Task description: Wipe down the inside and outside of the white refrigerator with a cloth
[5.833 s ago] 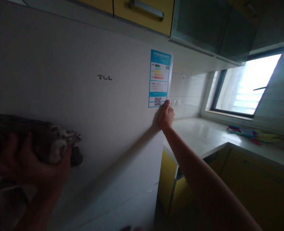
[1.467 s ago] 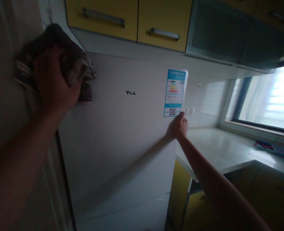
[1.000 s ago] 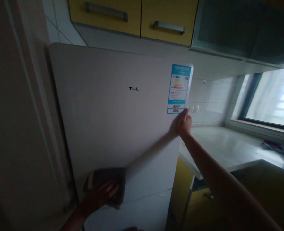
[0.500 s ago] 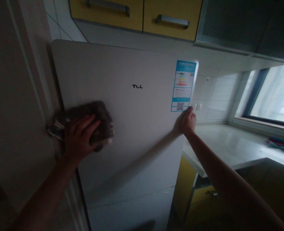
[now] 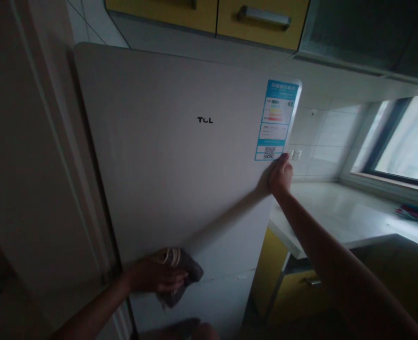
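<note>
A dark brownish cloth [image 5: 189, 269] is bunched under my left hand [image 5: 159, 276], which presses it against the white refrigerator door [image 5: 166, 165] just above the seam between its upper and lower parts. The fingers lie closed over the cloth. Below the blue energy label [image 5: 277, 118], my right hand [image 5: 281, 177] grips the door's right edge; its fingertips on the far side are partly hidden. A TCL logo [image 5: 205, 120] sits high on the door.
Yellow cabinets [image 5: 261, 40] with metal handles hang above the refrigerator. On the right stand a pale countertop [image 5: 322, 203], a folded colourful cloth [image 5: 414, 212] and a window [image 5: 407, 141]. A door frame [image 5: 63, 141] rises close on the left.
My left hand has moved the cloth down and to the right, from the door's left edge to near the seam. My right hand stays on the right edge. The view has shifted slightly.
</note>
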Demonstrator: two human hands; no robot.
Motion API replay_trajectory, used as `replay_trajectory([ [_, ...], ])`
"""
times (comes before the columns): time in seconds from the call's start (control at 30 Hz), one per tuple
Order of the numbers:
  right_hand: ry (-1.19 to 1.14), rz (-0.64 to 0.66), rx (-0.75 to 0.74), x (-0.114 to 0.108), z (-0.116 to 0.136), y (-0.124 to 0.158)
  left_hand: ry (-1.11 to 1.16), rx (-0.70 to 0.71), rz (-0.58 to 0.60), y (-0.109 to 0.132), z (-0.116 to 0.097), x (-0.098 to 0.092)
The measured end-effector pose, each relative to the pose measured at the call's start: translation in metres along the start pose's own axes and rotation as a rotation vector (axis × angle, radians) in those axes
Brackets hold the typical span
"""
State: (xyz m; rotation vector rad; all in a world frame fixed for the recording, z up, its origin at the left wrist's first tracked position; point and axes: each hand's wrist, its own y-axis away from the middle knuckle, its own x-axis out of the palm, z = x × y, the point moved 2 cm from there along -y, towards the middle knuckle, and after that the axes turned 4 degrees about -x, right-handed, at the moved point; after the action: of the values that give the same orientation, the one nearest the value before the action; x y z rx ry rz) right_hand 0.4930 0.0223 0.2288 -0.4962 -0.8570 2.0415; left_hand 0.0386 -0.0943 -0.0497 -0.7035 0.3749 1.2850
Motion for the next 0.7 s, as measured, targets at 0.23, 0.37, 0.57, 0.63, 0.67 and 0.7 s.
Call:
replay_trajectory([
  [0.23,0.014,0.024,-0.021,-0.002,0.002,0.001,-0.196,-0.517,-0.067,-0.030,0.173,-0.141],
  [0.37,0.027,0.008,-0.010,-0.003,0.003,0.001,-0.410,-1.236,-0.545,-0.058,0.223,-0.187],
  [0.57,0.004,0.001,0.016,-0.003,0.002,0.002,-0.365,-0.832,-0.153,-0.071,0.112,-0.065],
  [0.63,0.003,0.013,0.004,-0.003,0.003,0.002,-0.127,-0.452,0.055,-0.056,0.047,-0.018],
  [0.67,0.004,0.018,-0.004,-0.003,0.003,0.002,-0.072,-0.367,0.096,-0.047,0.018,0.000],
  [0.7,0.006,0.021,-0.012,-0.003,0.003,0.002,-0.023,-0.291,0.098,-0.040,-0.007,0.012],
])
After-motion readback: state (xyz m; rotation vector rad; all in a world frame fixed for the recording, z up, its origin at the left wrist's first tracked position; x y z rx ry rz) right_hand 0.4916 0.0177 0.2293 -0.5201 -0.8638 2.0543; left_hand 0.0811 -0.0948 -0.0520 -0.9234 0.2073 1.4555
